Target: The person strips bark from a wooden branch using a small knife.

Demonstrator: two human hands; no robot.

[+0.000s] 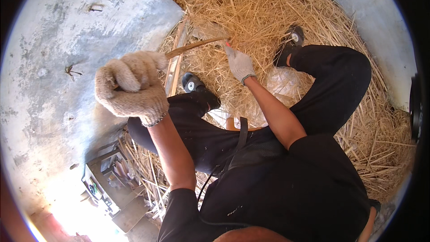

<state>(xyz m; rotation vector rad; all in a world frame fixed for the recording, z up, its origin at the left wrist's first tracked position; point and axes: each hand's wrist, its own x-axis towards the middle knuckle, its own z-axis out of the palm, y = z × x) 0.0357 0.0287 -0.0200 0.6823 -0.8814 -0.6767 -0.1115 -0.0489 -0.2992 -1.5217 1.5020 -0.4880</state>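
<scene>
My left hand (132, 84), in a knitted off-white glove, is raised close to the camera with its fingers curled. One end of a thin, slightly bowed brown strip (195, 46) comes out of its grip; I cannot tell if it is straw or bark. The far end of the strip meets the fingertips of my right hand (241, 65), which wears a similar glove and reaches out over the straw (251, 6). A small red-orange spot (227, 44) shows at the right fingertips, too small to name. The right fingers look closed, partly turned from view.
Loose straw covers the ground around my spread legs. A worn whitewashed wall (71, 31) rises on the left, another wall (380, 13) on the right. Wooden slats (175, 58) lie beyond my left foot. Crumpled clear plastic (283, 83) lies between my legs. A small shelf (112, 183) stands lower left.
</scene>
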